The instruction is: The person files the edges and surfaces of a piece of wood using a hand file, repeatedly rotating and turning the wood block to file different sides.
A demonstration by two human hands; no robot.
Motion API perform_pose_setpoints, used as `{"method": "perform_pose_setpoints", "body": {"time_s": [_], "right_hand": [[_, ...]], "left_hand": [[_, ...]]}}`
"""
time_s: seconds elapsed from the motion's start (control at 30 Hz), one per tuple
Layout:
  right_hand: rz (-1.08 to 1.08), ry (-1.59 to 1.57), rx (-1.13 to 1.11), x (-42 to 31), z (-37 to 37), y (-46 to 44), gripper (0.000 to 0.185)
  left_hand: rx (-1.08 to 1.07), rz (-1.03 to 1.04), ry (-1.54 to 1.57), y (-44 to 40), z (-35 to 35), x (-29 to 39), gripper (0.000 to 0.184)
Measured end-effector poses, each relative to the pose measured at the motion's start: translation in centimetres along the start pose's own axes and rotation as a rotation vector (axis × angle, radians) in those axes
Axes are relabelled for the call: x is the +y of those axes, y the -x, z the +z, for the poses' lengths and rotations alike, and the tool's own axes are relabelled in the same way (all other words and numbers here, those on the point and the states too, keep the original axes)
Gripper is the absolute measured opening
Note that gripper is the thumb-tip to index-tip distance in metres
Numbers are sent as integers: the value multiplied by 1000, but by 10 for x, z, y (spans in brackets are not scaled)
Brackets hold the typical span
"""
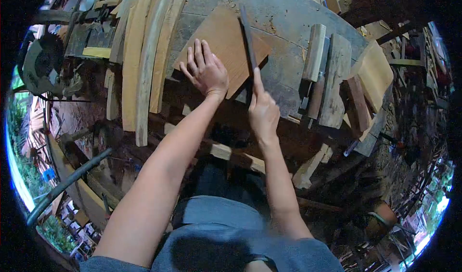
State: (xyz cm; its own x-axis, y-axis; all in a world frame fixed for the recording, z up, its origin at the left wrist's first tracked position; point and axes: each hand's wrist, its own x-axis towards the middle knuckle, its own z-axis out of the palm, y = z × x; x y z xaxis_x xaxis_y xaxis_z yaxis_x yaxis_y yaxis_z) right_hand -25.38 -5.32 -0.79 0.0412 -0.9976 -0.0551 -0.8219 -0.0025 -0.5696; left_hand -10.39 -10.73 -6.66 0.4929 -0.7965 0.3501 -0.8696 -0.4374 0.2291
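A flat brown wooden board lies at an angle on the workbench, one corner toward its far side. My left hand rests on the board's near left part, fingers spread flat, gripping nothing. In my right hand is a long dark file, with my index finger stretched along it. It points away from me and lies along the board's right edge; whether it touches the edge I cannot tell. Its handle end is hidden in my closed fingers.
Long wooden strips lie left of the board, overhanging the bench's front edge. Shorter wood pieces sit at the right. A round toothed blade stands at far left. The metal-looking bench top carries sawdust and shavings.
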Motion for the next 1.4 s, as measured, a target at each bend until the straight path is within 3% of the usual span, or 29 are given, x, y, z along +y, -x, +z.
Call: {"method": "perform_pose_setpoints", "body": {"time_s": [0.07,0.27,0.47,0.57,0.7,0.8,1.13,1.27,1.4], "right_hand": [[33,57,-108,4,-2,4,65],[61,54,23,5,2,-61,58],[28,-27,-116,8,1,6,57],[36,47,-24,7,-10,-47,53],[15,65,91,13,2,-52,55],[70,38,-53,8,0,-6,57],[49,89,75,15,-2,-41,59],[69,73,-77,15,-6,0,57],[35,73,49,19,-4,-50,54]], "left_hand": [[-22,-7,-16,2,-4,-1,49],[0,7,-19,2,-2,0,48],[-17,11,-11,1,-6,1,48],[-1,15,-4,4,-3,0,48],[16,25,-33,1,0,-1,49],[-19,3,-39,1,-2,-1,49],[13,16,-26,2,1,0,48],[-7,7,3,1,-3,0,47],[23,14,8,1,-1,0,45]]}}
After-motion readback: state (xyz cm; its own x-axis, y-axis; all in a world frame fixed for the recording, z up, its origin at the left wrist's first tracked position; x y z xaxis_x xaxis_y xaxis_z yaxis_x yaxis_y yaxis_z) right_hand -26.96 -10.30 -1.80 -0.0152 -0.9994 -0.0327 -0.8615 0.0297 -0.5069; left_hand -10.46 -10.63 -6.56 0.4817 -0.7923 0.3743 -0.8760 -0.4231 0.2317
